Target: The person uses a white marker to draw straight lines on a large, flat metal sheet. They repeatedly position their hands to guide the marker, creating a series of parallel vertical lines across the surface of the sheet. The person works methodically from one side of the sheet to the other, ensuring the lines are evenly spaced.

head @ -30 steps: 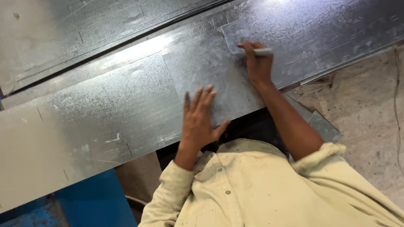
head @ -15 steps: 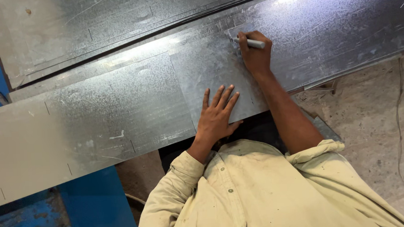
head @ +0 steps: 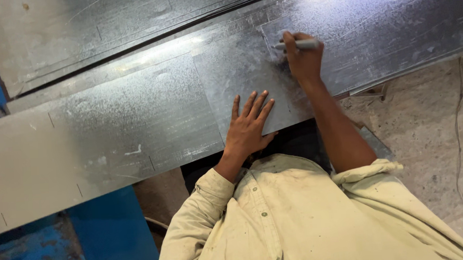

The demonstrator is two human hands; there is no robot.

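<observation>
A small rectangular piece of galvanised sheet metal (head: 244, 76) lies on top of a long galvanised sheet (head: 110, 131). My left hand (head: 250, 126) rests flat on the small piece near its front edge, fingers spread. My right hand (head: 302, 57) grips a grey marker pen (head: 297, 45), its tip touching the metal at the small piece's far right edge. Both cream shirt sleeves are rolled up.
Another large metal sheet (head: 105, 31) lies behind the long one. A blue stand or frame (head: 110, 236) is at the lower left. Dusty concrete floor (head: 426, 125) with a thin wire (head: 459, 134) spreads on the right.
My right hand with the marker has slid along the small piece's far edge. My left hand stays pressed flat on the piece. The view has shifted a little.
</observation>
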